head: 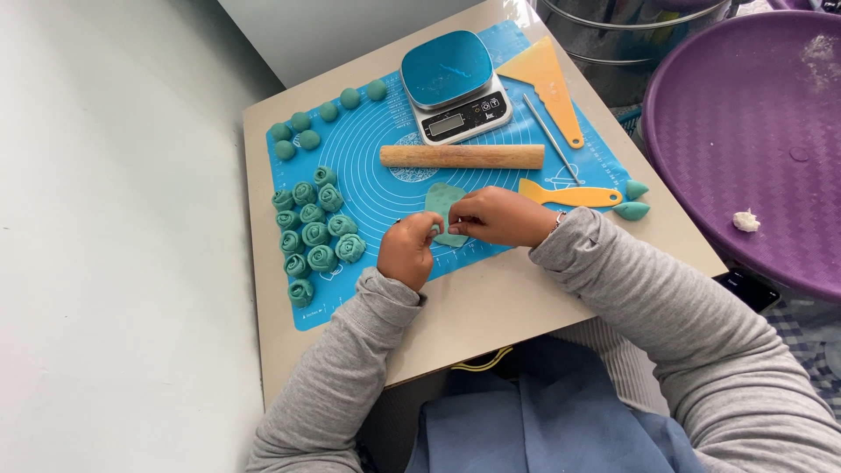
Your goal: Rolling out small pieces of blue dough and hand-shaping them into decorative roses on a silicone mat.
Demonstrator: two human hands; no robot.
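Small grey rectangular screen (447, 125) — front of the kitchen scale (454, 85) — mat's far edge

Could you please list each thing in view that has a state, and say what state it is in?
Flat dough piece: rolled out, being folded at its near edge.
Left hand: pinching the dough.
Right hand: pinching the dough.
Dough roses: shaped, clustered on the mat.
Dough balls: round, unshaped.
Rolling pin: lying idle.
Kitchen scale: pan bare; display unreadable.
Purple tray: holds one white scrap.

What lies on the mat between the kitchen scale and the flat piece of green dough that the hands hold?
In the head view, a wooden rolling pin lies crosswise between the scale and the flat green dough.
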